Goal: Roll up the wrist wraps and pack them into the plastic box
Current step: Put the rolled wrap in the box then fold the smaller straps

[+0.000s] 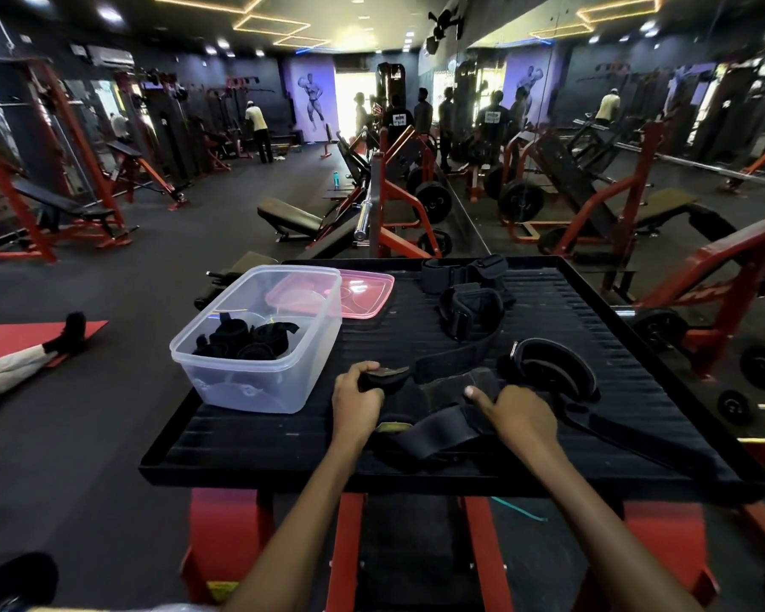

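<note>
— Lying across the near middle of the bench [637, 346] is the wrist wrap [442, 428] I am working on, a black strap stretched between my two hands. What do you make of the grip?

— Your left hand [356, 401] has its fingers [363, 368] curled round the strap's left end, which is bunched into a small roll. Your right hand [520, 417] presses down on the strap further right, thumb pointing left along it, the other fingers bent over the fabric.

— Agreed. I see both hands clamped on that same wrap. And the plastic box [257, 342]?

— It stands just left of your left hand, at the bench's front-left part, clear-walled and without its cover. Several rolled wraps [248, 340] lie in it, black coils packed toward its far half. I cannot count them exactly.

— I see a pink lid [358, 293] flat on the bench behind the box, touching or nearly touching its far corner.

— Yes. To the right, more black straps [469, 302] lie in a loose heap toward the far edge, and a curved padded strap [553, 368] sits just beyond your right hand.

— Beyond the bench I make out red-framed gym machines [398, 205], a barbell [363, 214], a mirror wall [614, 125] on the right, and people standing far off.

— And someone's leg [23, 364] rests on a red mat [14, 340] on the floor, left.
</note>
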Demonstrator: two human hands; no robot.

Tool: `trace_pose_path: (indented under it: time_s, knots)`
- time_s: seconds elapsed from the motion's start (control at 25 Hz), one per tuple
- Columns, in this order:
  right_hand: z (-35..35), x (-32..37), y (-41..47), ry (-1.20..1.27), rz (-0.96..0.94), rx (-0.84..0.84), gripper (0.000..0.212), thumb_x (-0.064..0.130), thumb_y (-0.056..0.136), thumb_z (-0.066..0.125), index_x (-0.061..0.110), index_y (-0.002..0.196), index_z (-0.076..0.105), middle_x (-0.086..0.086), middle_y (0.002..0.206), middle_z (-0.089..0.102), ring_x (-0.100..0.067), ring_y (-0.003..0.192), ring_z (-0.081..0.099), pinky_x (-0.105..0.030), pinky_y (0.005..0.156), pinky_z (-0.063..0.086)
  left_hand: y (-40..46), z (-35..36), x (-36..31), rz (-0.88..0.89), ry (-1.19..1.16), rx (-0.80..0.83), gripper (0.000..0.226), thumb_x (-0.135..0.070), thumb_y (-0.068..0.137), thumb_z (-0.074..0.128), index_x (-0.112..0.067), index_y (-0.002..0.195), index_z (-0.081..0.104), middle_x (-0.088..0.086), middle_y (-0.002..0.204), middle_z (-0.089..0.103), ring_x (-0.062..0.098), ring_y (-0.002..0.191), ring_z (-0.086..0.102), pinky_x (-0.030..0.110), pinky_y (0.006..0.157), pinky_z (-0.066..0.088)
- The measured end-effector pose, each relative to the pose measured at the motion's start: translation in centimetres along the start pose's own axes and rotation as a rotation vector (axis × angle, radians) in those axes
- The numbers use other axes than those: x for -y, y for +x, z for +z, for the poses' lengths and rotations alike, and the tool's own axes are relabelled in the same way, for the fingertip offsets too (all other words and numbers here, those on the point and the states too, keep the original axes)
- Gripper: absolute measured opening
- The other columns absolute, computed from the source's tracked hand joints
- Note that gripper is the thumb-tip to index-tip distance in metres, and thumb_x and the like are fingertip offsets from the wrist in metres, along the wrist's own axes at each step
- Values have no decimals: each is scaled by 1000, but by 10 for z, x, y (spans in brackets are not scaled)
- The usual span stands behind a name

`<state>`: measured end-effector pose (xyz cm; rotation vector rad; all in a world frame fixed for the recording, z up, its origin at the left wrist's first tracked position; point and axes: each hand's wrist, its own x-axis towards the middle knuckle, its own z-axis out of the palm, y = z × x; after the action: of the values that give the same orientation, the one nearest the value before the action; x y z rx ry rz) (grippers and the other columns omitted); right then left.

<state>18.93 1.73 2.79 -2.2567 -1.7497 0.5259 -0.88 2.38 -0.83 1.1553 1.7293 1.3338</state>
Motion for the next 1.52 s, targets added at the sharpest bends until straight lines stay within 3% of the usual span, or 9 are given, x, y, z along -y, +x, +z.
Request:
trace_pose_path:
  time_s: [0.12, 0.32, 0.52, 0.68, 0.92, 1.04, 1.2, 1.32, 1.52]
  knots:
    - [6, 5, 9, 11, 20, -28, 74, 61, 83, 53, 0, 123, 47, -22, 133, 43, -36, 124, 39, -42, 93, 42, 3, 0, 2, 44, 0, -41, 18, -16, 79, 68, -27, 94, 68, 6, 108, 64, 20, 97, 60, 26, 87, 45]
    - [0, 3, 24, 502, -32, 39, 23, 28, 77, 72, 10, 74, 58, -10, 82, 64, -27, 83, 62, -32, 67, 43, 6, -4, 6, 74, -138, -162, 21, -30, 85, 65, -12, 96, 68, 1, 96, 68, 16, 93, 60, 28, 86, 45]
    - [-28, 33, -2, 660, -329, -247, 10, 25, 83, 63, 16, 81, 60, 2, 70, 62, -20, 68, 59, -31, 60, 42, 0, -1, -1, 0, -271, -153, 19, -32, 87, 63, -15, 77, 62, -5, 71, 60, 10, 71, 52, 22, 72, 45]
    - [-6, 63, -26, 591, -561, -98, 7, 27, 80, 67, 21, 83, 66, 1, 72, 69, -20, 69, 66, -32, 63, 52, 5, -1, 1, -56, -249, -85, 26, -34, 86, 62, -15, 68, 61, 0, 66, 57, 12, 65, 49, 28, 66, 41]
    - [23, 65, -18, 340, -715, 260, 29, 42, 85, 63, 22, 104, 70, 2, 95, 60, -8, 90, 56, -23, 81, 41, 7, -4, 5, -181, -483, -88, 21, -17, 86, 53, -14, 69, 65, 6, 74, 63, 22, 73, 55, 25, 62, 46]
    - [31, 61, -19, 101, -703, 455, 53, 57, 86, 52, 24, 127, 58, -3, 119, 44, -12, 115, 42, -30, 107, 34, 10, -2, 8, -217, -533, 2, 32, -42, 82, 61, -12, 81, 70, 11, 85, 72, 27, 82, 67, 34, 77, 53]
    - [-4, 48, -32, 476, -620, 601, 33, 31, 99, 36, 12, 111, 61, 2, 94, 59, 8, 80, 57, -6, 77, 44, 7, 2, 9, -168, -408, -66, 9, -3, 85, 63, -11, 84, 60, 7, 84, 62, 22, 85, 56, 30, 71, 48]
    - [-26, 14, -26, 178, -534, 385, 59, 70, 83, 28, 20, 86, 61, 4, 91, 60, -12, 88, 57, -25, 84, 44, 8, 2, 10, -198, -433, -72, 25, 9, 87, 54, -2, 109, 58, 12, 99, 60, 22, 90, 56, 35, 81, 51]
    - [-30, -25, -45, -50, -589, 589, 85, 95, 50, 28, 51, 120, 48, 13, 136, 36, -10, 133, 31, -41, 113, 17, 8, 3, 9, -202, -436, -46, 38, 14, 88, 43, -5, 119, 55, 13, 105, 58, 18, 86, 56, 24, 73, 50]
